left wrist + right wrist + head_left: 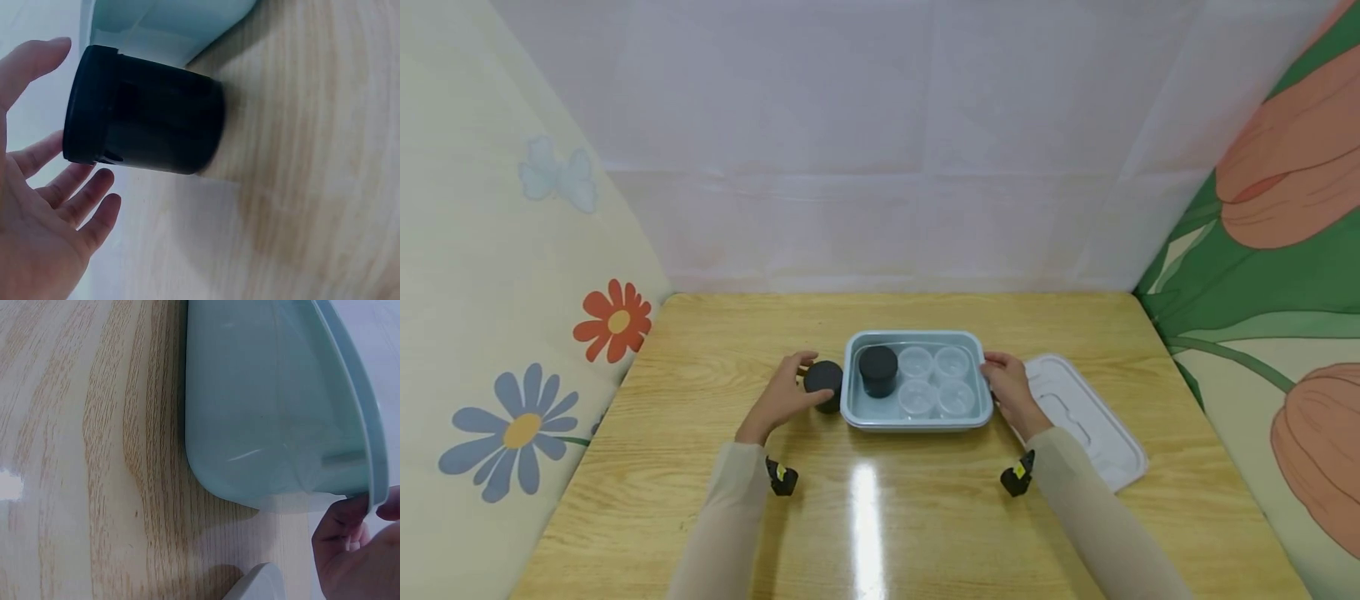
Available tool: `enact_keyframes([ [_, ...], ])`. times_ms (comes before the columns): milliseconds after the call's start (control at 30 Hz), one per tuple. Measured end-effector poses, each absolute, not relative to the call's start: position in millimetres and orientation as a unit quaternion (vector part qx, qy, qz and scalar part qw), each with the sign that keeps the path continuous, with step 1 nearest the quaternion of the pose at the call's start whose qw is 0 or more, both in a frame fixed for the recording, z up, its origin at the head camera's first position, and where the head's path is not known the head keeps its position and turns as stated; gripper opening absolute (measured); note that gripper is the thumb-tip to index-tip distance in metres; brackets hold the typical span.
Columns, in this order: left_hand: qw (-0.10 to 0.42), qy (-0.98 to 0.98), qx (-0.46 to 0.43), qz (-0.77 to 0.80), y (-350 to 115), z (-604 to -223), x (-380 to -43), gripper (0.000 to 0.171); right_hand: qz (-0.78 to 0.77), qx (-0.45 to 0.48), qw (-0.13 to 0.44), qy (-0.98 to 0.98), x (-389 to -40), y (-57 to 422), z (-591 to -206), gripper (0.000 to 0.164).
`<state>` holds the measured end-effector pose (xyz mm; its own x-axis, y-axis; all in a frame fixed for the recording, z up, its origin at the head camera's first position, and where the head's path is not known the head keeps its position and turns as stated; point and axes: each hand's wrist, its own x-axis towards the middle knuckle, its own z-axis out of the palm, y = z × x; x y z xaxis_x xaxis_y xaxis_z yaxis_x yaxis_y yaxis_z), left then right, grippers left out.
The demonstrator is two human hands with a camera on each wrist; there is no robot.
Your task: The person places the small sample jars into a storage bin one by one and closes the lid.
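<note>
"What is your left hand [37, 234] nearest?"
"A black pot [156, 115] with a wider band [90, 103] round its top. My thumb [31, 65] sticks out clear of the band, and my fingers [87, 200] spread at its other side; I can't tell whether they touch it."
"Where does the pot stand?"
"On the wood-grained worktop [319, 156], just beside a pale blue-green tub [169, 28]."

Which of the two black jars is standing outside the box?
The left jar: it stands on the table, by the left hand, while the other jar stands inside the box, near the clear cups.
</note>
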<state>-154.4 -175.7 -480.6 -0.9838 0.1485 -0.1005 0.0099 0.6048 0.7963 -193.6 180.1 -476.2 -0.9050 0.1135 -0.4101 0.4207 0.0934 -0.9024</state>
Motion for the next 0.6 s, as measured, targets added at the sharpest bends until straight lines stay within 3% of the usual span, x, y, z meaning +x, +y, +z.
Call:
enact_keyframes([
  [600, 0.055, 0.902, 0.021, 0.428, -169.9, -481.8, -149.5, 0.077, -0.645, 0.172, 0.108, 0.737, -192.3, 180.4, -474.3, 0.040],
])
